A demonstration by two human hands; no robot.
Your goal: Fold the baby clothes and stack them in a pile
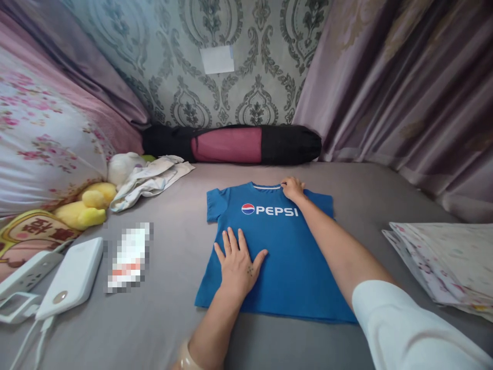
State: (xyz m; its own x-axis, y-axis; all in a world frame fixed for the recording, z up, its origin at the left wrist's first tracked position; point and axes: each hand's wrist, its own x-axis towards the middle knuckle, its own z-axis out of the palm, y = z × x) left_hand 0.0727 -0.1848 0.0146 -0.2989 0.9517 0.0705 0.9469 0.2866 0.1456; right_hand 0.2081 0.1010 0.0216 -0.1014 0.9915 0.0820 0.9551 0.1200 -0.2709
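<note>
A blue T-shirt (285,267) with white PEPSI lettering lies spread on the grey sheet, its collar at the far end and its hem toward me. My left hand (239,264) rests flat on the shirt's front, fingers spread, holding nothing. At the right side of the collar, my right hand (293,189) has its fingers curled and pinched on the shirt's neckline. My right forearm crosses over the shirt and hides part of its right side and right sleeve.
On the left are a white power bank (71,277), a power strip (31,272), yellow plush toys (87,205) and a crumpled cloth (150,180). Folded fabric (450,262) lies at right. A black and maroon roll bag (231,145) sits against the wall.
</note>
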